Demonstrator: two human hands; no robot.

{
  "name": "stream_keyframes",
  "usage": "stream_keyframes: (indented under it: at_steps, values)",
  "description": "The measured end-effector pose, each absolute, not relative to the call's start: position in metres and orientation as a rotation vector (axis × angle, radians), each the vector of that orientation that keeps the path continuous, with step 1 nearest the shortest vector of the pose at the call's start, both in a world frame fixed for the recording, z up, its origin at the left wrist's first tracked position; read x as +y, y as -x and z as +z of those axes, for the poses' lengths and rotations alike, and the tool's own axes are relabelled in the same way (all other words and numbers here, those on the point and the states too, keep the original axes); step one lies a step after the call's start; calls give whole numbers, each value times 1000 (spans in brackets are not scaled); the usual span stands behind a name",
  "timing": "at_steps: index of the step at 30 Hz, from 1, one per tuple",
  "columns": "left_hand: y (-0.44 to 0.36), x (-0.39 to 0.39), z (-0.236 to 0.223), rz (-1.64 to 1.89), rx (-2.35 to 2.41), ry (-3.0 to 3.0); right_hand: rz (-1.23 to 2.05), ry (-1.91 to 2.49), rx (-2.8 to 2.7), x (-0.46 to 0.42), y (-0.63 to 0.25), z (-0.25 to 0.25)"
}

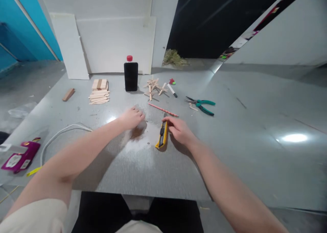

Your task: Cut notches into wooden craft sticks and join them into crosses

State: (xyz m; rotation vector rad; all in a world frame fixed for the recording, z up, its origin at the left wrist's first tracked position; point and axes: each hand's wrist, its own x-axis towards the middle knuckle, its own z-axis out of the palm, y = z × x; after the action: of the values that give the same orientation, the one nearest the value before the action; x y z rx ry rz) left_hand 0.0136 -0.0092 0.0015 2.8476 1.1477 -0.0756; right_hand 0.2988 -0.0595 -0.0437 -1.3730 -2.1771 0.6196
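A yellow and black utility knife (161,134) rests at a slant on the grey table, its blade end pointing away from me. Around its upper end, the fingers of my right hand (178,129) are closed, with the thumb against its side. My left hand (131,118) is low over the table to the left, knuckles up, fingers curled together. A tiny pale sliver shows by its fingertips; what they hold, if anything, is hidden. Just beyond both hands lies a red patterned pencil (163,109).
Behind are stacked craft sticks (99,96), a stick assembly (152,86), a white marker (172,90), a black phone (131,77) before a red-capped bottle (129,58), and green-handled pliers (204,105). At left lie a wooden block (68,94), a white cable (55,137) and a magenta device (25,156).
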Motion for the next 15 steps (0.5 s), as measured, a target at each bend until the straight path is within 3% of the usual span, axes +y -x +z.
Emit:
stream_keyframes:
  at_steps: [6,15]
  values:
    - [-18,-32,3,6,1455,-2618,673,1344,-2132,-57,-306,-42]
    - [-10,-37,-7,163,1543,-2447,694,1345,-2061,-55,-317,-44]
